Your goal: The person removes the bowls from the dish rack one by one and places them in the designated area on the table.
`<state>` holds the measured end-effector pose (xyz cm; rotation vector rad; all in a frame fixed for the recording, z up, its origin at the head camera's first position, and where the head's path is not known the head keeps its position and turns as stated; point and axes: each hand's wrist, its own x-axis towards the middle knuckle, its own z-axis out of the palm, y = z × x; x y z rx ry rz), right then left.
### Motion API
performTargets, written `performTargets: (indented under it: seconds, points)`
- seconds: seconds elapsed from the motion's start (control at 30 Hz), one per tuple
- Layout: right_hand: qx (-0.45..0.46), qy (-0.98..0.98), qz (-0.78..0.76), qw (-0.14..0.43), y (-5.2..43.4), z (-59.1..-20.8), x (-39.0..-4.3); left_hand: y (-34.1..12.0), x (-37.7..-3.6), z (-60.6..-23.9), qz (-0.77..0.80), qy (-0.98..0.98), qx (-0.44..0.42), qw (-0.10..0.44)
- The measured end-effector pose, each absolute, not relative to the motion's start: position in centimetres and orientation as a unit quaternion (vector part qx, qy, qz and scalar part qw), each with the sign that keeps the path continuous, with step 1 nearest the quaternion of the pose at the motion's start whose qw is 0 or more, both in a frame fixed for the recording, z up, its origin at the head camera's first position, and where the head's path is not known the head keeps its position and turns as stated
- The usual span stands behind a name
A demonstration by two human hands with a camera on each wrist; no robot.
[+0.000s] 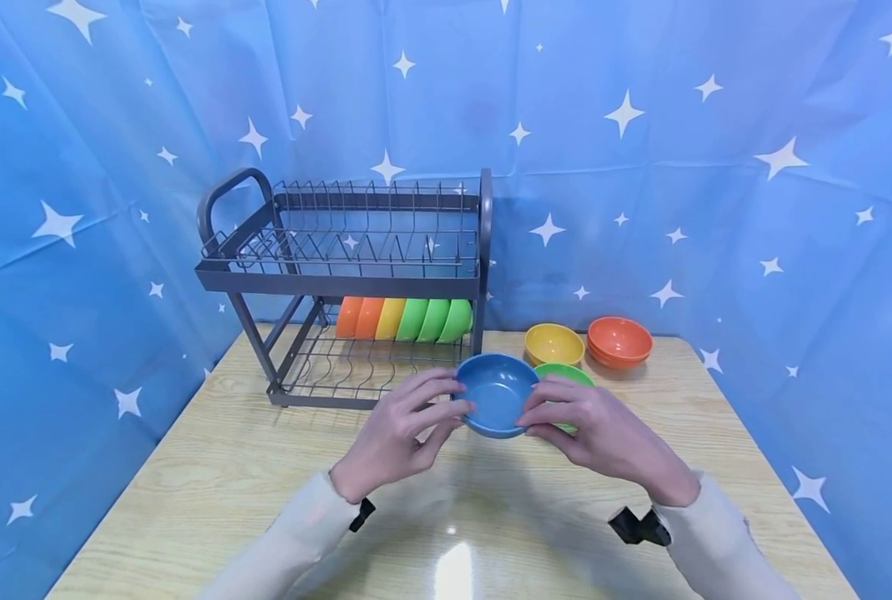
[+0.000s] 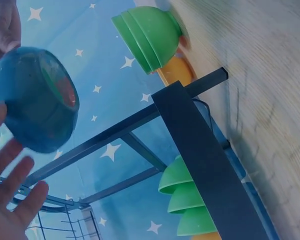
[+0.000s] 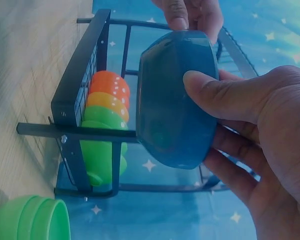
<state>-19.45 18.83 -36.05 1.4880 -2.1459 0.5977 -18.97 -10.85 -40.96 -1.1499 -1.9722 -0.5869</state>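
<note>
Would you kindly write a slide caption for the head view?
A left hand and right hand hold a round, glossy blue bowl near a two-tier dark metal rack.

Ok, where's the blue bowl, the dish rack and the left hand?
Blue bowl [image 1: 498,395]: head view, on its inside bottom.
Dish rack [image 1: 341,285]: head view, upper shelf's front rail.
Left hand [image 1: 401,429]: head view, on its back.
</note>
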Motion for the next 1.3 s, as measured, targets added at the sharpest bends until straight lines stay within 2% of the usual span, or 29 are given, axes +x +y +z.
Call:
performTargets:
  seconds: [0.33,0.57,0.73,0.97,1.3]
  points:
    - [0.515,-0.786,0.254,0.232,21.0,-36.8,-20.1,-10.3,-21.0,-40.8,-0.342,-0.786,-0.342,0.385]
    - [0.481,-0.799,0.263,0.246,22.7,-37.7,-20.8,-9.1,-22.7,-40.8,-0.425,-0.794,-0.271,0.34]
    - [0.463,-0.805,0.267,0.258,23.8,-38.0,-21.3,-8.2,-23.9,-40.5,-0.478,-0.779,-0.256,0.313]
    - [0.422,-0.816,0.255,0.302,25.4,-38.5,-22.1,-7.2,-25.0,-39.9,-0.527,-0.766,-0.24,0.279]
    - [0.317,-0.853,0.227,0.347,27.8,-40.4,-23.0,-6.2,-26.2,-39.1,-0.557,-0.748,-0.237,0.272]
